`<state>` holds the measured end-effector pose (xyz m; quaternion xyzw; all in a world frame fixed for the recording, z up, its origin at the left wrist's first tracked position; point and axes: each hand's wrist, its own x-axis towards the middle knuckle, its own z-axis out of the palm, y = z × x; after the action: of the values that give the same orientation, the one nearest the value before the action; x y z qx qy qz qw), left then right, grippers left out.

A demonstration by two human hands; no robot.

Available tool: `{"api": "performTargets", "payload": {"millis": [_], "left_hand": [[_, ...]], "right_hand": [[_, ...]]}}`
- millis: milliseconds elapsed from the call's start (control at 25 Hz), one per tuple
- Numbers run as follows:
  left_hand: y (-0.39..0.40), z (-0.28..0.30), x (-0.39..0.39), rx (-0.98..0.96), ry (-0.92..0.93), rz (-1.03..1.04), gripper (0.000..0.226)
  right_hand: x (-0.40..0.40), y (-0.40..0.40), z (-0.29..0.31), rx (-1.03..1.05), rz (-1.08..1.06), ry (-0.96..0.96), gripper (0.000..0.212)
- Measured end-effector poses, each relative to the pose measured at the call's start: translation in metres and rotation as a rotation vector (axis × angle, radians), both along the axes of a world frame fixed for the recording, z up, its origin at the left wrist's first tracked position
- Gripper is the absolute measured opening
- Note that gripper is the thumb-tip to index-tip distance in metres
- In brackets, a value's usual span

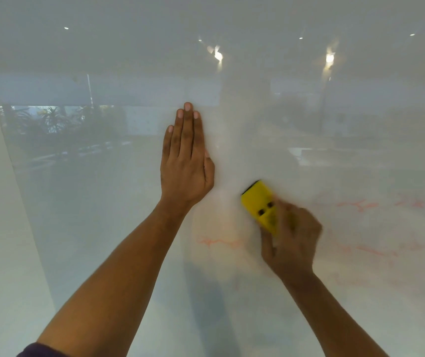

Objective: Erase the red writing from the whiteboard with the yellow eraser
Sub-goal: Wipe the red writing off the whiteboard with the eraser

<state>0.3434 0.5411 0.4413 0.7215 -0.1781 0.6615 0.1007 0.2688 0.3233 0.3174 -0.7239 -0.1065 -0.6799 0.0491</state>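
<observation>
Head view is filled by a glossy whiteboard (103,228), against which both hands are seen. The left hand (186,163) is laid flat on the board, palm down, fingers straight and pressed together, with nothing held. The yellow eraser (259,204) is pressed against the board just to the right of and below that hand, tilted, its dark felt edge turned up and to the left. The right hand (292,240) is clamped on the eraser's lower end, and it is blurred. Faint red writing (358,204) is seen to the right of the eraser, in smeared streaks, with more pale lines below it; a short red squiggle is left below and to the left of the eraser, under the left wrist. The words cannot be read. A dark sleeve (38,350) is visible at the bottom edge, far below the eraser. Ceiling lights and potted plants (51,119) are reflected in the board, above and to the left of the eraser.
</observation>
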Motion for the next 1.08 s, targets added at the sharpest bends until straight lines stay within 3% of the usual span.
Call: {"api": "performTargets", "payload": {"millis": [80,120,200,240,280,360,400,440,520,560,640,680,800,840,920,960,1080], "left_hand": [[-0.004,-0.001,-0.003,0.080,0.008,-0.008,0.066],[-0.009,-0.002,-0.005,0.157,-0.005,-0.012,0.065],[-0.021,-0.005,-0.008,0.297,-0.037,-0.037,0.063],[-0.026,-0.007,-0.008,0.315,-0.042,-0.052,0.063],[-0.031,-0.008,-0.009,0.304,-0.040,-0.062,0.063],[-0.035,-0.009,-0.011,0.268,-0.035,-0.075,0.063],[-0.036,-0.009,-0.012,0.269,-0.035,-0.071,0.063],[-0.036,-0.009,-0.012,0.275,-0.037,-0.063,0.064],[-0.038,-0.009,-0.011,0.275,-0.041,-0.055,0.064],[-0.039,-0.008,-0.011,0.265,-0.039,-0.059,0.064],[-0.042,-0.008,-0.013,0.270,-0.038,-0.075,0.065],[-0.044,-0.009,-0.014,0.306,-0.041,-0.083,0.066],[-0.059,-0.008,-0.017,0.415,-0.050,-0.089,0.067],[-0.067,-0.009,-0.019,0.405,-0.047,-0.095,0.066],[-0.084,-0.012,-0.023,0.370,-0.033,-0.109,0.064],[-0.090,-0.014,-0.023,0.363,-0.019,-0.110,0.064],[-0.105,-0.012,-0.023,0.388,-0.022,-0.095,0.064]], "right_hand": [[-0.002,-0.025,0.002,-0.392,-0.002,0.016,0.064],[-0.002,-0.039,0.013,-0.348,-0.013,0.003,0.062],[-0.002,-0.048,0.031,0.104,0.020,-0.056,0.055],[-0.001,-0.043,0.028,0.216,-0.001,-0.067,0.054],[0.000,-0.037,0.016,0.101,-0.025,-0.075,0.053],[-0.003,-0.047,0.001,-0.348,-0.010,-0.026,0.055],[-0.004,-0.059,0.005,-0.391,-0.011,-0.015,0.057],[-0.004,-0.067,0.010,-0.221,-0.014,-0.023,0.058],[-0.006,-0.059,0.013,0.315,0.024,-0.064,0.057],[-0.006,-0.047,0.004,0.333,-0.006,-0.050,0.057],[-0.009,-0.040,-0.014,0.005,-0.051,0.014,0.052],[-0.008,-0.049,-0.013,-0.026,-0.080,0.029,0.051],[-0.014,-0.053,0.007,0.598,0.041,-0.042,0.061],[-0.017,-0.048,0.002,0.554,0.026,-0.027,0.060],[-0.019,-0.056,-0.016,0.179,-0.093,0.030,0.052],[-0.020,-0.070,-0.014,0.168,-0.110,0.038,0.051],[-0.022,-0.092,0.003,0.799,0.016,-0.063,0.063]]}}
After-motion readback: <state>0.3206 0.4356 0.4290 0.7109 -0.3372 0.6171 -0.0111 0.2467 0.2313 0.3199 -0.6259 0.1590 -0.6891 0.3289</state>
